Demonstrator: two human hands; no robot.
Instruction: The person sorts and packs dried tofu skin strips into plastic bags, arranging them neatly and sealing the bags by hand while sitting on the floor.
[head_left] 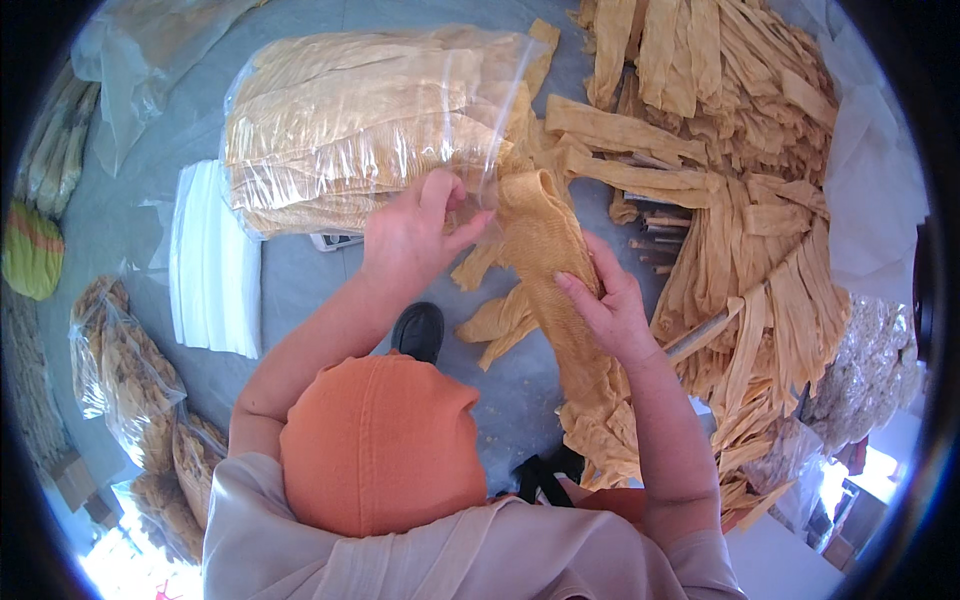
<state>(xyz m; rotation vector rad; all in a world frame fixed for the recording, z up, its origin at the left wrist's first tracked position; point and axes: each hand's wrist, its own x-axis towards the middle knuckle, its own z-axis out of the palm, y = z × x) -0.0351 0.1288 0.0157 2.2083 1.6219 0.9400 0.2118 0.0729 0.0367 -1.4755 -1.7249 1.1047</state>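
A large clear plastic bag (pixel 350 125), packed with flat tan strips, lies ahead of me to the left. My left hand (pixel 415 225) is at the bag's near right corner, thumb and fingers closed on the clear film of its mouth. In my right hand (pixel 612 305) is a long, wrinkled tan strip (pixel 550 250) that looks like dried bean curd skin. The thumb lies on top and the fingers go behind it. The strip's folded upper end stands beside the bag's mouth, and its lower end hangs toward loose strips near me.
A big heap of tan strips (pixel 755 220) fills the right side, with rods among it. Left of me are a stack of white plastic sheets or bags (pixel 212 265) and filled clear bags (pixel 125 375). A dark shoe (pixel 418 330) shows on the grey floor (pixel 310 290).
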